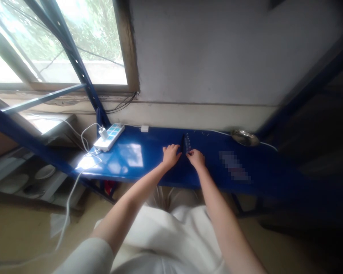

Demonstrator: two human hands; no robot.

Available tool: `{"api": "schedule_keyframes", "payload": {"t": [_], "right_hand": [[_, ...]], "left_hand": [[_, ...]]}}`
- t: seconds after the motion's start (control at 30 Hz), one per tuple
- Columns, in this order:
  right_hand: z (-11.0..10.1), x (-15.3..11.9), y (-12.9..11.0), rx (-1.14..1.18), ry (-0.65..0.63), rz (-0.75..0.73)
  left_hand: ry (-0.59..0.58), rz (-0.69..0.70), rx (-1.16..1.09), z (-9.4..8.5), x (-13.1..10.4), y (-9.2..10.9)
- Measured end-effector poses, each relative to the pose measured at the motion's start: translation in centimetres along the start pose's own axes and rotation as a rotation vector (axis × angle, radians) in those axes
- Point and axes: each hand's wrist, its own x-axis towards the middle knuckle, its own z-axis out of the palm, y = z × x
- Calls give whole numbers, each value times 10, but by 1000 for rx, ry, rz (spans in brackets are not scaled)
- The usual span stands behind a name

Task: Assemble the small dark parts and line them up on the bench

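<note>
Clear strip (pixel 188 142), with a row of small rounded bumps along one side, lies at the middle of the blue worktop (pixel 154 141), between our two hands and just beside a thin dark piece (pixel 183 144). We have the fingers of our right hand (pixel 196 156) pinched together on the near end of the clear strip. Our left hand (pixel 170 154) is palm down at the other side, its fingers bent and reaching the near part of the dark piece; we cannot tell whether they grasp it or only touch it. Past the clear strip, toward the wall (pixel 205 68), we see a few tiny bits (pixel 203 133) scattered on the worktop, too small to make out. On our left, a white power strip (pixel 111 139) with blue socket faces sits at the worktop's end, a white plug (pixel 103 133) standing in it, and a small white adapter (pixel 144 129) rests near the back edge. On our right, a shiny metal dish (pixel 245 137) lies near the back edge, with a blurred, pixelated patch (pixel 234 166) nearer us. A white cable (pixel 68 198) hangs off the left end, and a window (pixel 103 42) lets light in beyond.
</note>
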Motion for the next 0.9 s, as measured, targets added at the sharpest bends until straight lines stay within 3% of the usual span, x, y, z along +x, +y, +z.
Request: {"api": "schedule_keyframes", "payload": {"t": [0.13, 0.33, 0.5, 0.73, 0.9], "right_hand": [[2, -1, -2, -20, 18, -18], [6, -4, -6, -14, 51, -9], [8, -4, -7, -20, 77, 4], [9, -3, -9, -5, 74, 32], [9, -4, -12, 15, 77, 53]], "left_hand": [[-38, 200, 144, -5, -6, 2], [-111, 189, 220, -4, -2, 4], [-82, 172, 159, -7, 3, 5], [39, -38, -131, -13, 5, -4], [217, -276, -504, -41, 9, -18]]}}
